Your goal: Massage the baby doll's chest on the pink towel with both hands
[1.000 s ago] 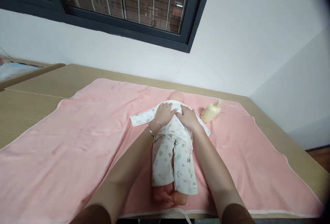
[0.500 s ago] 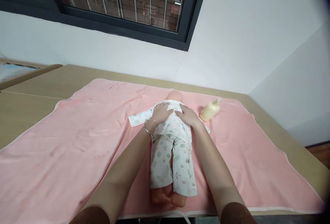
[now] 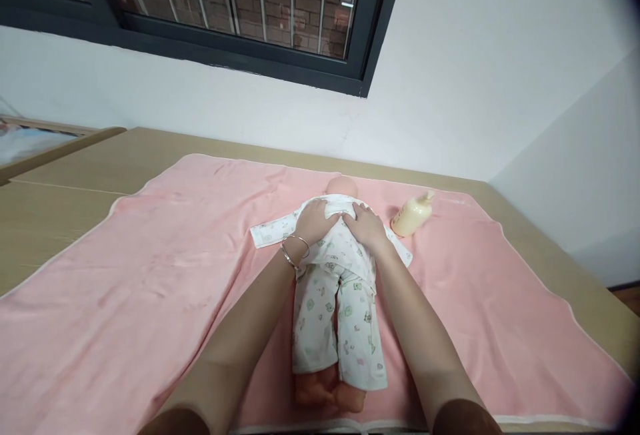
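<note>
A baby doll [image 3: 343, 186] lies on a pink blanket [image 3: 165, 275], its head toward the wall and its feet toward me. It wears a white printed top [image 3: 336, 248] and matching trousers [image 3: 315, 328]; the bare feet stick out below. My left hand [image 3: 315, 223], with thin bangles at the wrist, rests flat on the left of the doll's upper body. On the right of it lies my right hand [image 3: 367, 227], also flat with fingers spread. The two thumbs nearly meet at the middle of the top. Neither hand grips anything.
A cream pump bottle [image 3: 412, 215] leans to the right, just beyond the doll's right-hand sleeve. The blanket covers much of a wooden table [image 3: 80, 161] set against a white wall. A dark-framed window [image 3: 240, 48] with bars is above.
The whole view has shifted slightly. Both hands stay on the doll's upper body, the thumbs now a little closer together. The bottle and blanket have not visibly moved.
</note>
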`<state>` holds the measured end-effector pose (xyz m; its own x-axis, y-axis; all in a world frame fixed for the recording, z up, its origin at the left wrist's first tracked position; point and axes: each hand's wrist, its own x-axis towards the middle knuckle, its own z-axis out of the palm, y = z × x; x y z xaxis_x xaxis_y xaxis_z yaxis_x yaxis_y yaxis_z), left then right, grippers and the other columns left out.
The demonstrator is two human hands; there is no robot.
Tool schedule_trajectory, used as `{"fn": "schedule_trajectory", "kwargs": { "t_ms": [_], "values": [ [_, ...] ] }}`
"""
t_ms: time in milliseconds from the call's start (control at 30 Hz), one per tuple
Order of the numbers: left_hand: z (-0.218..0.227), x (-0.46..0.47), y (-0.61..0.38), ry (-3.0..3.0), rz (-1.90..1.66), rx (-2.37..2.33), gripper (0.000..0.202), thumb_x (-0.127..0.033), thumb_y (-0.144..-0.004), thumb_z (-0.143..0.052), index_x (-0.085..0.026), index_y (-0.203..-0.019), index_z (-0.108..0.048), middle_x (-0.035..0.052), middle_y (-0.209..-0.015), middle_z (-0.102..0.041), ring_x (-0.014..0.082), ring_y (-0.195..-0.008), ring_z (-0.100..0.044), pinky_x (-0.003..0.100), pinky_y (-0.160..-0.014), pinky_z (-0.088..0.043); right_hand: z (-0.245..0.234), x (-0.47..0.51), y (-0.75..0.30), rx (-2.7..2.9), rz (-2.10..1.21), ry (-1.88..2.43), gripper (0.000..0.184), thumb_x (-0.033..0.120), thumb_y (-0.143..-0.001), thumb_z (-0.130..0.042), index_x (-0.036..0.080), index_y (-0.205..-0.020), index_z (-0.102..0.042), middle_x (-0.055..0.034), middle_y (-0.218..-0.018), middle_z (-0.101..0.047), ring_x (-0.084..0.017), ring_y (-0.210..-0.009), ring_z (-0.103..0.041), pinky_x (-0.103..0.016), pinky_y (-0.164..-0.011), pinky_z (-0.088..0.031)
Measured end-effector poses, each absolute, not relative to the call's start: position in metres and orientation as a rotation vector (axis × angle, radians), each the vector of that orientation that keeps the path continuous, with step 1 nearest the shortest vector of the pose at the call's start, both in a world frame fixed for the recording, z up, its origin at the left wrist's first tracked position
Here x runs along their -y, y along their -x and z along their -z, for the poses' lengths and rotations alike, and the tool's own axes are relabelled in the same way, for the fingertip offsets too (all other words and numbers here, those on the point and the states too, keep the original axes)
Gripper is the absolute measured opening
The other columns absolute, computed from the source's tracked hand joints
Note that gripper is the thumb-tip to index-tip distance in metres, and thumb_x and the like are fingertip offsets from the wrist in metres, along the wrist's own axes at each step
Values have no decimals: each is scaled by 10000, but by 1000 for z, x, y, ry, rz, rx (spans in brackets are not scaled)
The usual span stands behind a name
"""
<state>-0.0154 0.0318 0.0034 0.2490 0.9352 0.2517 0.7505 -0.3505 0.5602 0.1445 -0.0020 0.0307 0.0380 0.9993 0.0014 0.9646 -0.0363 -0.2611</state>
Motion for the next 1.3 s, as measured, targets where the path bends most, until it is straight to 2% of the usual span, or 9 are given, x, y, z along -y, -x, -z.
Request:
{"fn": "schedule_trajectory", "kwargs": {
  "t_ms": [100,233,733,833,933,1033,1133,1200,1300],
  "values": [
    [4,-36,17,-2174,-825,-1571,562,-486,-935,-550,-139,-1377,-563,188,-1493,-561,337,-1423,-481,473,-1212,-343,-25,-1,-147,1996,-264,2118,664,523,-1017,-308,142,-1555,-389,-174,-1646,-347,-370,-1511,-297,-581,-1193,-242],
    [11,-39,16,-2182,-873,-1566,530,-489,-937,-558,-177,-1364,-577,168,-1477,-583,329,-1410,-496,470,-1207,-347,-24,1,-144,1993,-256,2113,657,528,-1021,-296,157,-1555,-390,-164,-1644,-356,-362,-1512,-296,-587,-1196,-240],
    [5,-37,16,-2178,-819,-1577,608,-497,-949,-544,-109,-1418,-540,196,-1515,-538,342,-1430,-473,467,-1221,-333,-24,0,-146,1980,-269,2129,645,529,-1029,-296,177,-1563,-384,-134,-1661,-335,-352,-1527,-280,-579,-1218,-230],
    [0,-33,14,-2201,-827,-1607,542,-472,-947,-563,-142,-1377,-583,178,-1473,-583,338,-1393,-510,457,-1196,-364,-27,2,-144,1984,-281,2134,651,526,-1034,-294,164,-1570,-367,-136,-1666,-324,-354,-1532,-267,-585,-1220,-223],
    [-13,-21,9,-2258,-823,-1666,418,-411,-965,-548,-155,-1280,-648,170,-1358,-661,335,-1293,-584,446,-1119,-434,-34,11,-137,2026,-236,2130,616,491,-1051,-266,151,-1550,-389,-147,-1651,-351,-355,-1519,-290,-569,-1198,-267],
    [-28,-8,3,-2366,-726,-1708,280,-290,-976,-505,-167,-1131,-703,161,-1175,-717,319,-1147,-648,430,-999,-493,-44,25,-130,2126,-155,2076,552,406,-1053,-279,141,-1517,-416,-176,-1594,-436,-347,-1455,-394,-534,-1148,-335],
    [-35,-2,-1,-2421,-635,-1725,256,-240,-972,-481,-172,-1071,-708,152,-1136,-712,307,-1108,-647,417,-944,-508,-50,30,-131,2183,-149,2031,484,369,-1036,-324,182,-1455,-477,-171,-1538,-506,-338,-1384,-480,-576,-1149,-301],
    [-33,-4,0,-2388,-636,-1734,275,-257,-976,-476,-167,-1120,-692,145,-1191,-701,300,-1157,-624,406,-969,-501,-48,26,-136,2174,-194,2028,475,409,-1037,-326,200,-1423,-506,-162,-1529,-519,-337,-1392,-474,-618,-1166,-249],
    [-24,-9,3,-2306,-629,-1758,447,-369,-982,-493,-120,-1342,-582,174,-1401,-609,324,-1348,-514,432,-1125,-409,-38,13,-144,2089,-239,2090,565,481,-1039,-303,170,-1486,-454,-180,-1593,-435,-335,-1478,-372,-592,-1188,-239]
  ]
}}
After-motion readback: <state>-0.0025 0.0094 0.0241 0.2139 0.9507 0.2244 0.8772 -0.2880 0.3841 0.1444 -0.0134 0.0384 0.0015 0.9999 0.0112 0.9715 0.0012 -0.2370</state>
